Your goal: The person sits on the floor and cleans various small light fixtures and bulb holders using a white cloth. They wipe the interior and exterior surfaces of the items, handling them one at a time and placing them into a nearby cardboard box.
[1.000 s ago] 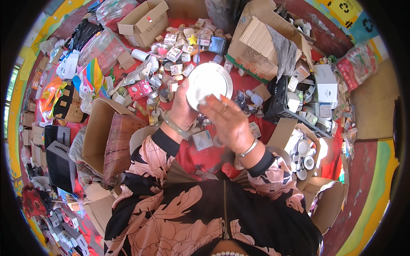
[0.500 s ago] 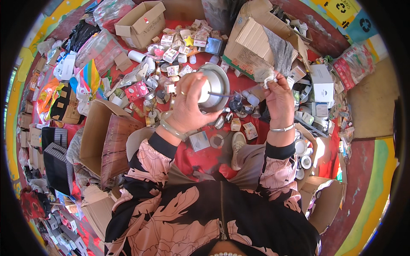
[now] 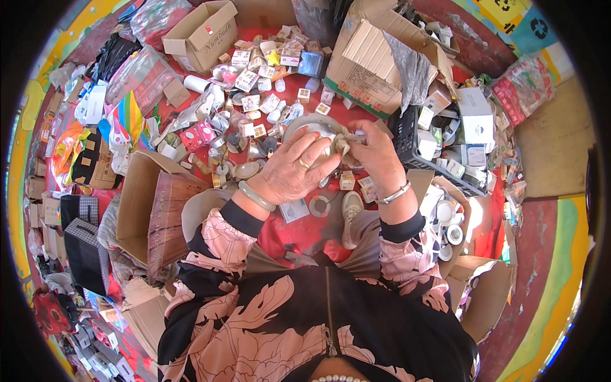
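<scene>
My left hand (image 3: 293, 169) grips a round, silvery, bowl-shaped metal piece (image 3: 310, 121) in front of me, its fingers lying across the near side. A crumpled off-white cloth (image 3: 342, 146) is pinched in my right hand (image 3: 377, 156) at the right side of the bowl, and it appears to touch the metal. My fingers hide much of the bowl's inside. Just below lie a small printed box (image 3: 347, 181), a flat white square box (image 3: 294, 211) and a pale ring (image 3: 320, 205) on the red floor covering.
Many small boxes (image 3: 247, 80) and round metal pieces are heaped ahead. Open cardboard cartons stand at the left (image 3: 141, 210), far left (image 3: 202, 38) and far right (image 3: 369, 70). A black crate (image 3: 414, 143) of white boxes sits right, beside a carton of round white parts (image 3: 447, 216).
My right hand has brought the cloth left and down to the metal bowl. My left hand has lowered slightly, and the bowl has turned in it.
</scene>
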Demonstrator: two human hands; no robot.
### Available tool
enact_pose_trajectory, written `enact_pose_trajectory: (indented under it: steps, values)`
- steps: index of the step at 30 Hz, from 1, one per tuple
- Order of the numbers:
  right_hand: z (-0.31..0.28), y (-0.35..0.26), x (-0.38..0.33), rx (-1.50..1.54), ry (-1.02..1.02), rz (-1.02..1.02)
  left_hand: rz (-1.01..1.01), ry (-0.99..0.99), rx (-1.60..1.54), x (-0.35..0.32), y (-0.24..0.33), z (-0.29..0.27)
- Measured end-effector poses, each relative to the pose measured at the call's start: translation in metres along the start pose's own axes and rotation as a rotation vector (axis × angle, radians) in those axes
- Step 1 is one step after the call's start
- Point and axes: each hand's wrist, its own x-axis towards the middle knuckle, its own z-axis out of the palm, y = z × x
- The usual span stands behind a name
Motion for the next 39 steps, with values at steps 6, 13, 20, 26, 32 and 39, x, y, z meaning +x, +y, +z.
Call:
enact_pose_trajectory:
  steps: [6, 13, 20, 26, 32, 39]
  values:
    - [-0.003, 0.002, 0.001, 0.409, 0.027, 0.090, -0.197, 0.109, -0.121, 0.005, -0.001, -0.008]
    - [0.010, -0.001, 0.002, 0.749, 0.125, 0.064, -1.024, 0.545, -1.842, 0.003, -0.008, 0.001]
    - [0.023, 0.002, 0.001, 0.509, 0.123, 0.048, -0.960, 0.617, -1.844, 0.007, -0.002, 0.005]
    - [0.022, -0.005, -0.003, 0.353, 0.131, 0.000, -0.955, 0.648, -1.872, -0.001, -0.007, 0.008]
    - [0.013, -0.018, -0.006, 0.325, 0.200, -0.089, -0.830, 0.537, -1.732, 0.005, -0.006, -0.003]
    - [-0.005, -0.020, -0.009, 0.171, 0.197, -0.157, -0.712, 0.277, -1.482, -0.004, -0.014, -0.004]
